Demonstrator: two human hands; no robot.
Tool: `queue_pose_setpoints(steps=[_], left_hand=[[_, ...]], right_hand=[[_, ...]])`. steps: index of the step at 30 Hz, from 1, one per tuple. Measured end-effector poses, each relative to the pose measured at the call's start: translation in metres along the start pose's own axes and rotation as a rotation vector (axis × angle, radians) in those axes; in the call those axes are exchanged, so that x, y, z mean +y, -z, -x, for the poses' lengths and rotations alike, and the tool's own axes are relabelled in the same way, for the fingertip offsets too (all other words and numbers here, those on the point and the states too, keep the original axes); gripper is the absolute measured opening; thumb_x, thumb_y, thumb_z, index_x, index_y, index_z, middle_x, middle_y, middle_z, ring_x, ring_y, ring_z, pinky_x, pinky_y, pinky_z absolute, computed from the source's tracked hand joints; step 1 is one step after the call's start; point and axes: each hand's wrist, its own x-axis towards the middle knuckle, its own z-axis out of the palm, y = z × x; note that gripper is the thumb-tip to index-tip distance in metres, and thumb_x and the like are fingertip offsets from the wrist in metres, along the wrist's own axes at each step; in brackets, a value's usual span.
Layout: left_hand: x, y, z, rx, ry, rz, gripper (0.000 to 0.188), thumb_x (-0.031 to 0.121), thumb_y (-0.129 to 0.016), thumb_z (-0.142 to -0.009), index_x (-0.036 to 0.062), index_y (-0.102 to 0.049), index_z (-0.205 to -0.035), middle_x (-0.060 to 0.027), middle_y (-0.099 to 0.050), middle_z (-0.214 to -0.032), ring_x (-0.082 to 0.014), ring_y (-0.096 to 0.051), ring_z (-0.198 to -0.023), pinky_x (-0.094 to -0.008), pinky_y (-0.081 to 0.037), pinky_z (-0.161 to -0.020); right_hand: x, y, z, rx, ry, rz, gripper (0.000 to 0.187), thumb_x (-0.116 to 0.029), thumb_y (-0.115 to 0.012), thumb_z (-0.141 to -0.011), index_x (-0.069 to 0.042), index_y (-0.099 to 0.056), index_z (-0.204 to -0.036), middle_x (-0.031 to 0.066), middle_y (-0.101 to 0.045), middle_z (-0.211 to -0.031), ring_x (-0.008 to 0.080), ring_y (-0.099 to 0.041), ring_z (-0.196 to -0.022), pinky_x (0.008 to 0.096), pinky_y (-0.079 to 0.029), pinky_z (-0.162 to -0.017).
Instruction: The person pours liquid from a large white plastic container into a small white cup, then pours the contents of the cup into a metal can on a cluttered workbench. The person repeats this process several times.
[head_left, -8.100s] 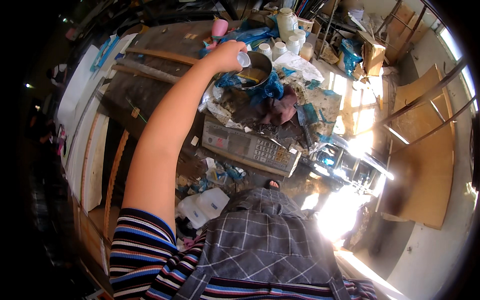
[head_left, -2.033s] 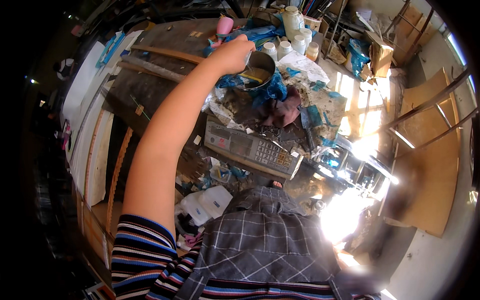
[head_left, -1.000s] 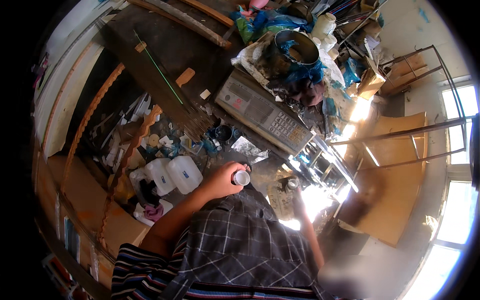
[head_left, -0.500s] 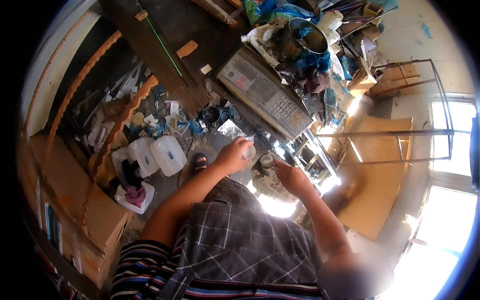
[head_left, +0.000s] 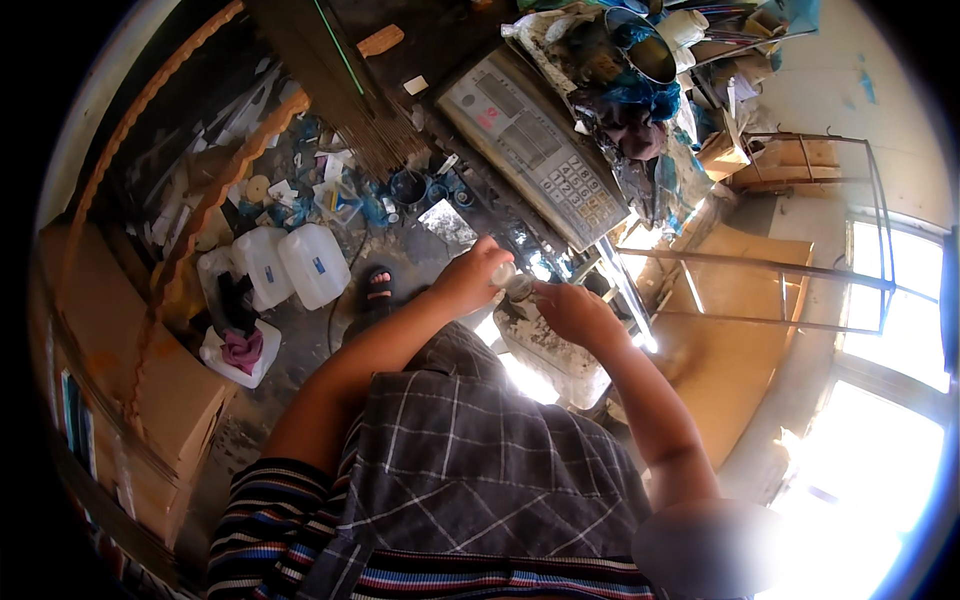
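My left hand [head_left: 471, 279] is closed round a small pale cup [head_left: 503, 273], whose round mouth shows beside the fingertips. Close to its right, my right hand [head_left: 578, 314] grips a second small round cup [head_left: 519, 288] by its edge. The two cups sit rim to rim or nearly so; whether they touch, I cannot tell. What is inside either of them is too small to make out. Below the right hand stands a pale, stained container [head_left: 545, 340] with a worn top.
A grey weighing scale with keypad [head_left: 535, 150] lies ahead on a cluttered bench, beside a metal pot [head_left: 650, 58] and blue plastic. White plastic jugs [head_left: 314, 266] stand on the floor at left, near scraps. A metal rack [head_left: 770, 265] juts in at right, before bright windows.
The two cups have come together, the right hand's cup moving up and left toward the other. The whole view has shifted slightly as well.
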Motion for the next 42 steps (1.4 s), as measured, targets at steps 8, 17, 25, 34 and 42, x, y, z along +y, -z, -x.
queue_pose_setpoints(steps=[8, 17, 25, 34, 42], left_hand=[[0.005, -0.005, -0.002, -0.108, 0.074, -0.001, 0.046, 0.001, -0.066, -0.071, 0.0103, -0.057, -0.115, -0.0121, -0.052, -0.112, -0.0342, -0.060, -0.098, -0.0404, -0.050, -0.080], [0.005, -0.006, -0.005, -0.109, 0.070, -0.018, 0.046, 0.003, -0.068, -0.071, 0.0106, -0.058, -0.115, -0.0117, -0.053, -0.111, -0.0337, -0.060, -0.098, -0.0404, -0.050, -0.080], [-0.001, -0.010, -0.007, -0.082, 0.078, -0.005, 0.045, 0.003, -0.067, -0.071, 0.0118, -0.058, -0.115, -0.0110, -0.053, -0.111, -0.0332, -0.060, -0.098, -0.0404, -0.050, -0.080], [0.000, -0.011, -0.007, -0.042, 0.069, -0.004, 0.045, 0.005, -0.071, -0.070, 0.0120, -0.058, -0.112, -0.0109, -0.053, -0.110, -0.0332, -0.059, -0.099, -0.0397, -0.050, -0.081], [0.006, 0.010, -0.006, 0.037, 0.077, 0.036, 0.042, 0.004, -0.074, -0.068, 0.0088, -0.060, -0.108, -0.0103, -0.052, -0.105, -0.0286, -0.058, -0.094, -0.0353, -0.049, -0.076]], right_hand=[[0.001, 0.003, -0.012, -0.103, 0.012, 0.074, 0.027, -0.026, -0.044, -0.093, -0.015, -0.062, -0.110, 0.0145, -0.068, -0.099, 0.0319, -0.066, -0.094, 0.0432, -0.053, -0.083], [0.009, 0.002, -0.021, -0.106, 0.035, 0.071, 0.027, -0.020, -0.043, -0.091, -0.013, -0.064, -0.107, 0.0136, -0.067, -0.104, 0.0317, -0.065, -0.098, 0.0435, -0.052, -0.086], [0.009, 0.004, -0.028, -0.140, 0.033, 0.073, 0.027, -0.020, -0.043, -0.090, -0.012, -0.064, -0.105, 0.0152, -0.067, -0.104, 0.0318, -0.065, -0.098, 0.0440, -0.052, -0.086], [0.011, 0.002, -0.010, -0.068, -0.045, -0.063, 0.034, -0.025, -0.050, -0.092, -0.020, -0.059, -0.125, 0.0182, -0.067, -0.102, 0.0351, -0.065, -0.095, 0.0450, -0.051, -0.084], [0.058, -0.055, 0.011, 0.122, -0.204, -0.452, 0.046, -0.029, -0.059, -0.091, -0.023, -0.051, -0.136, 0.0226, -0.065, -0.108, 0.0349, -0.065, -0.100, 0.0377, -0.048, -0.088]])
